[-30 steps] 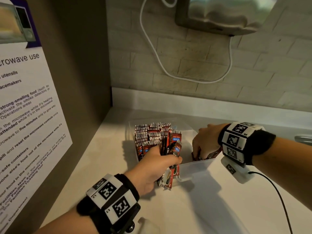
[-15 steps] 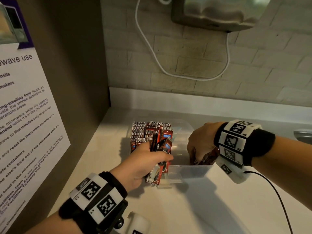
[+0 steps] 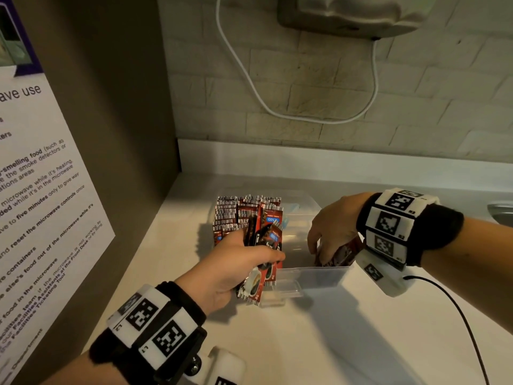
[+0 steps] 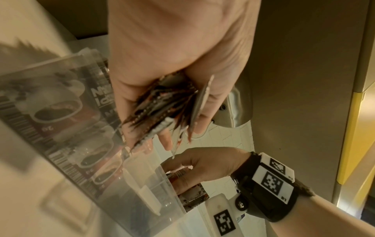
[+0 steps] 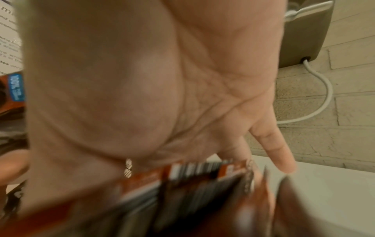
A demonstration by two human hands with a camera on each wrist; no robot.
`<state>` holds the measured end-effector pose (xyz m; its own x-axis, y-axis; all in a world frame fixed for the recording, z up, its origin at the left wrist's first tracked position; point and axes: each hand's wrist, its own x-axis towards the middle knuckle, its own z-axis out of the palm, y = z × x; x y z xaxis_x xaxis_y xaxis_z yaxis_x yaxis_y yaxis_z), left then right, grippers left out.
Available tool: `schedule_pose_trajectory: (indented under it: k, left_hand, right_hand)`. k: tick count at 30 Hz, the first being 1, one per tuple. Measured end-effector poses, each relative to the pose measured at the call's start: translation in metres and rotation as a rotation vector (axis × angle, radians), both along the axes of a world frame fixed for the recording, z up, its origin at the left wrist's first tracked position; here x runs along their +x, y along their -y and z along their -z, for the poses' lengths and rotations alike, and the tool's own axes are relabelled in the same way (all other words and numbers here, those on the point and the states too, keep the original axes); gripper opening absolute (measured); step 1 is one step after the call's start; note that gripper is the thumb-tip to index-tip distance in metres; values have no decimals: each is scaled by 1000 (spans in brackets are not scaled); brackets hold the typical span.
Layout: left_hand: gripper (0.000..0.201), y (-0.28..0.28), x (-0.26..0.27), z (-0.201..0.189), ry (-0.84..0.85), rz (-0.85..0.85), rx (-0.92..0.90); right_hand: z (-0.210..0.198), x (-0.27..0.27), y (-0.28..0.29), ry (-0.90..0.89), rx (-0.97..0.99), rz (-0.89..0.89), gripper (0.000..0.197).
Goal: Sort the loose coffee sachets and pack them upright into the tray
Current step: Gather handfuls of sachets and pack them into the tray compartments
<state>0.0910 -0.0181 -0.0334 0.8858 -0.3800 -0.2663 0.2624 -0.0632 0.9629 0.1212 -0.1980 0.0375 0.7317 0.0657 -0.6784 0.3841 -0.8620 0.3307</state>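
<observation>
A clear plastic tray (image 3: 311, 273) sits on the pale counter, with red-and-black coffee sachets (image 3: 236, 212) standing upright along its left side. My left hand (image 3: 238, 262) grips a fanned bundle of sachets (image 3: 263, 245) over the tray's near left corner; the left wrist view shows their edges (image 4: 162, 109) between thumb and fingers. My right hand (image 3: 330, 234) reaches into the tray's right end and holds a few sachets (image 3: 341, 254), seen blurred in the right wrist view (image 5: 192, 184). The tray wall (image 4: 81, 128) shows sachets through it.
A brown cabinet side with a microwave-use poster (image 3: 36, 204) stands close on the left. The tiled wall carries a white cable (image 3: 249, 87) and a mounted unit (image 3: 352, 15). A thin black cable (image 3: 458, 318) trails from my right wrist over the counter.
The left hand has kept its bundle at the tray's near left corner. The right hand has stayed in the tray's right end, and its sachets now show beneath the palm.
</observation>
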Motion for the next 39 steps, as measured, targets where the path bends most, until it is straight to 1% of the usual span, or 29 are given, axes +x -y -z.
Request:
schedule_pose_trajectory:
  k: [2, 5, 7, 8, 9, 10, 11, 12, 13, 14, 15, 17, 18, 20, 24, 26, 28, 30, 31, 33, 35, 36, 38, 39]
  left_hand:
    - [48, 0, -1, -2, -7, 5, -6]
    - [36, -5, -3, -8, 1, -15, -42]
    - [30, -8, -5, -15, 14, -44, -92]
    - [29, -10, -6, -19, 10, -66, -129]
    - [29, -11, -6, -23, 2, -87, -171]
    - [30, -11, -7, -26, -1, -102, -207]
    - [34, -9, -7, -28, 4, -113, -231]
    - [38, -7, -8, -30, 12, -122, -245]
    - [43, -3, -8, -31, 19, -130, -255]
    - [48, 1, -8, -32, 25, -139, -262]
    - [52, 5, -8, -33, 29, -144, -270]
    - [53, 13, -9, -35, 43, -158, -282]
    - [49, 15, -10, -36, 52, -161, -289]
    - [41, 19, -11, -37, 67, -159, -308]
    - [48, 21, -13, -36, 71, -171, -365]
    - [50, 21, -15, -37, 90, -188, -366]
    - [48, 22, -16, -37, 119, -203, -353]
    - [48, 21, -16, -36, 132, -218, -355]
    - [48, 21, -15, -35, 133, -226, -364]
    - [46, 21, -14, -37, 136, -240, -382]
    - [37, 19, -12, -40, 146, -258, -383]
    - [29, 17, -10, -41, 150, -273, -383]
    - [16, 13, -7, -43, 139, -295, -389]
    - [16, 11, -4, -42, 124, -301, -396]
  right_hand:
    - [0, 0, 2, 6, -4, 8, 47]
    - [-6, -1, 6, 57, 3, 12, 51]
    - [-15, -2, 13, 170, 82, 7, 50]
    - [-21, -2, 17, 254, 168, -5, 48]
    - [-29, -4, 20, 354, 308, -8, 44]
    - [-35, -6, 20, 455, 503, 11, 38]
    - [-40, -10, 18, 538, 744, 57, 31]
    - [-43, -14, 14, 577, 1004, 130, 26]
    - [-44, -18, 8, 563, 1238, 218, 24]
    - [-43, -22, 1, 502, 1411, 309, 27]
    - [-40, -25, -4, 422, 1508, 383, 33]
    - [-32, -26, -12, 303, 1556, 432, 42]
    - [-28, -25, -13, 291, 1571, 441, 42]
    - [-22, -19, -12, 303, 1645, 483, 37]
    - [-18, -16, -5, 221, 1779, 572, 20]
    - [-19, -15, 0, 162, 1792, 619, 16]
    - [-22, -14, 3, 139, 1777, 657, 10]
    - [-26, -12, 7, 152, 1771, 687, 4]
    - [-27, -11, 9, 160, 1772, 692, 4]
    - [-29, -9, 10, 148, 1775, 685, 8]
    - [-36, -8, 7, 145, 1784, 689, 13]
    - [-41, -5, 6, 180, 1777, 713, 15]
    - [-50, 4, 4, 315, 1726, 772, 15]
    - [-53, 8, 2, 381, 1690, 805, 13]
